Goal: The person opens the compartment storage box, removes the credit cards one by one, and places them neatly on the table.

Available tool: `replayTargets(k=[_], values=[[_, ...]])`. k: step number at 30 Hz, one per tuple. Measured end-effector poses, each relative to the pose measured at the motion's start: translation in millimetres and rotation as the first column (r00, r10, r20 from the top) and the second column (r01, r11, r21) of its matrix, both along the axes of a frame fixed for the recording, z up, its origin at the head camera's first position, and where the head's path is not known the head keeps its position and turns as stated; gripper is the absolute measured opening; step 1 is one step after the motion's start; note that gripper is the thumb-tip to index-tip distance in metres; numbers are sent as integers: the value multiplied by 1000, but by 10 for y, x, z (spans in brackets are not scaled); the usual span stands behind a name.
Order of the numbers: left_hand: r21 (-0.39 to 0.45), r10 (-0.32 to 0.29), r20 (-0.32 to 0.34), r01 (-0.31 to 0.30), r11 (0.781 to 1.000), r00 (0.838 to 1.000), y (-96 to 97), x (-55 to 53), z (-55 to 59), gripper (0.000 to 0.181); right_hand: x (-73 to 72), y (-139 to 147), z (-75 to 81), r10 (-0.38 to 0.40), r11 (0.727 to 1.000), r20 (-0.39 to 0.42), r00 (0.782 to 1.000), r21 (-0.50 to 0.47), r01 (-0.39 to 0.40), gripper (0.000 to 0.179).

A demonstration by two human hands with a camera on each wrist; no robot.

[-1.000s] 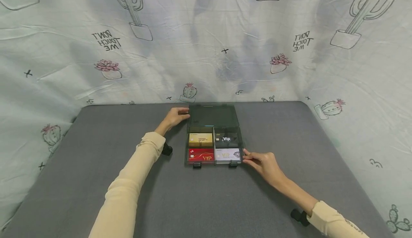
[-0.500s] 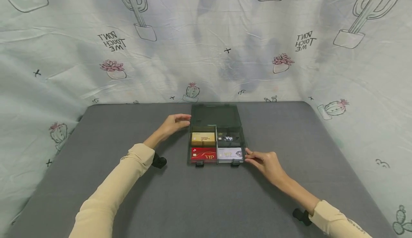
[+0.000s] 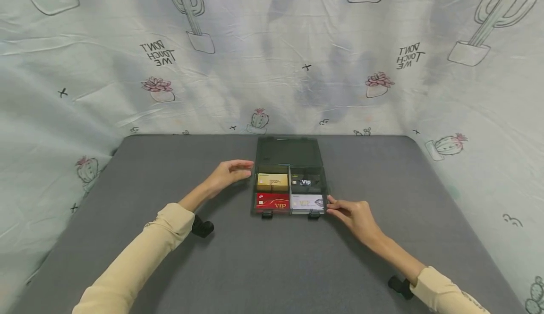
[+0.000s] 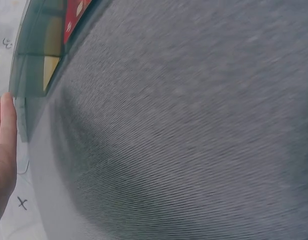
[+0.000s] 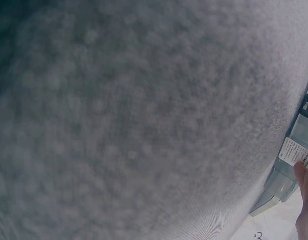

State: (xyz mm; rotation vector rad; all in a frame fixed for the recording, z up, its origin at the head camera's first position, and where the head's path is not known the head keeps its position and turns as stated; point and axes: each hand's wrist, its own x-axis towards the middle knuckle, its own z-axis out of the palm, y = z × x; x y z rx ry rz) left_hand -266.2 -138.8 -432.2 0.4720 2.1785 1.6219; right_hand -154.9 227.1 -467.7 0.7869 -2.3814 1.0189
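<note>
Cards (image 3: 272, 201) in box (image 3: 290, 177) on tbl (image 3: 263, 262) — L hand (image 3: 227, 174) left of it, R hand (image 3: 356, 216) rt.

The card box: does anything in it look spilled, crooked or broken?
Nothing stands out. The box has its lid open, and the gold cards, black cards, red cards and white cards each lie in their own compartment. None look spilled; small scratches would be too fine to see.

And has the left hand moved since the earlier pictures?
Yes: in the head view, the left hand has moved away from the far edge of the gray tabletop, toward the near side.
</note>
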Motion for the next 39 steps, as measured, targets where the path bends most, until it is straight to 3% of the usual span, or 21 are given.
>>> replayTargets(k=[4,9,14,20,30,35,39], values=[[-7,-25,-9,25,1000,1000,-14,103,5,43,-3,-13,0,7,1000,-2,1000,-13,-7,14],[-81,-42,-28,40,996,999,28,172,19,39,6,-18,6,4,1000,-8,1000,-22,-4,15],[-193,-37,-98,18,981,994,175,174,19,35,27,2,12,-14,1000,-2,1000,-1,14,14],[-320,-7,-185,-53,946,983,336,159,27,30,17,3,35,-15,999,2,1000,49,15,13],[-407,43,-179,-114,906,983,482,52,62,33,-8,15,85,1,996,15,1000,89,-2,11],[-473,-23,-198,-75,878,980,542,-19,61,35,-7,16,99,3,996,38,999,86,-6,11],[-531,-98,-234,-43,846,967,577,-71,53,34,-3,15,101,-2,996,56,998,90,-3,11]])
